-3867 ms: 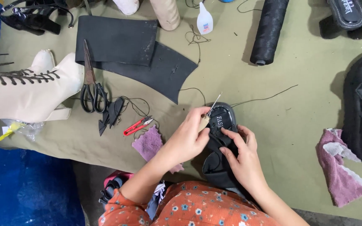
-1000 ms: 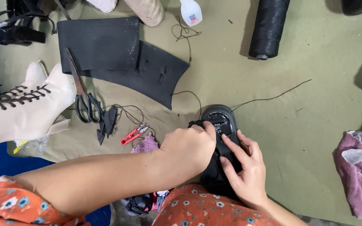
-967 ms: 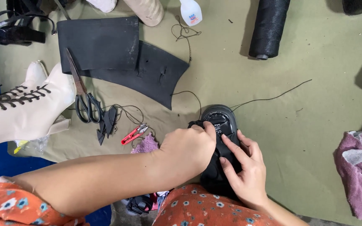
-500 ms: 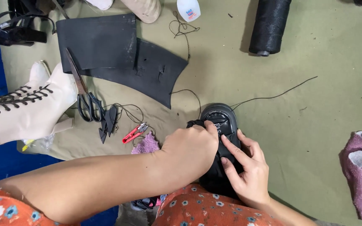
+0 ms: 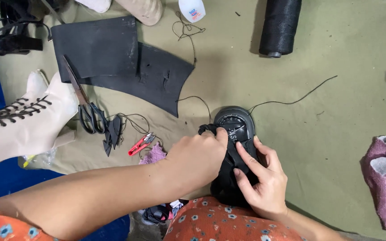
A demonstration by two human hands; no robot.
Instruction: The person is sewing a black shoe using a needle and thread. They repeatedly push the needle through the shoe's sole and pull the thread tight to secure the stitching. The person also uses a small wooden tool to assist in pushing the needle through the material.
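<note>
While the left hand (image 5: 197, 154) pinches a black strap with bunched fingers, the right hand (image 5: 262, 178) presses narrow fingers on the black sandal (image 5: 235, 129), a rounded, matte shoe just below the frame's centre. A thin black thread (image 5: 291, 100) trails from it across the olive cloth surface (image 5: 336, 134). Flat black rubber sheets (image 5: 126, 67) and scissors (image 5: 86, 111) lie upper left beside a cream lace-up boot (image 5: 23, 125). A black thread spool (image 5: 280, 27) and a white bottle (image 5: 192, 9) with a blue-red label sit at the top; a mauve rag (image 5: 385, 178) lies right.
</note>
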